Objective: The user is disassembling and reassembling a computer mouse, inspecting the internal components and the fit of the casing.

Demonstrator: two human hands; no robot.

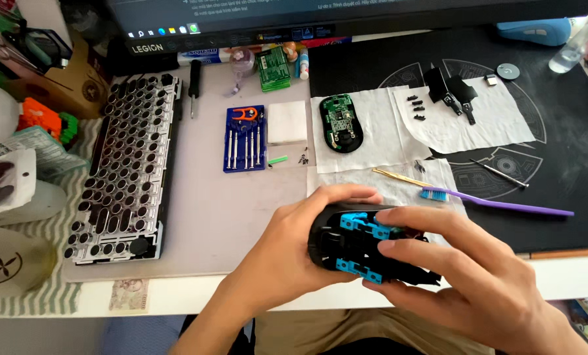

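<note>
- at the front edge of the desk, we hold a black mouse shell (346, 246) with bright blue inner parts, both hands wrapped around it just above our lap.
- our left hand (287, 250) cups the shell from the left, fingers curled over its top edge and thumb underneath, grasping it firmly.
- our right hand (458, 276) grips the shell from the right, fingers (406, 220) pressed onto the blue pieces.
- beyond the shell, on white tissue, lies a purple toothbrush (498, 201) with blue bristles, near a thin gold-coloured tool (399, 177).
- farther back, a green circuit board (341, 123) in a black mouse base sits on another tissue.
- to its right, black plastic parts (453, 92) and small screws rest on a third tissue, on the black desk mat (570, 151).
- left of the board sits a blue screwdriver set (245, 138).
- a keyboard frame (126, 167) without keycaps lies well to the left.
</note>
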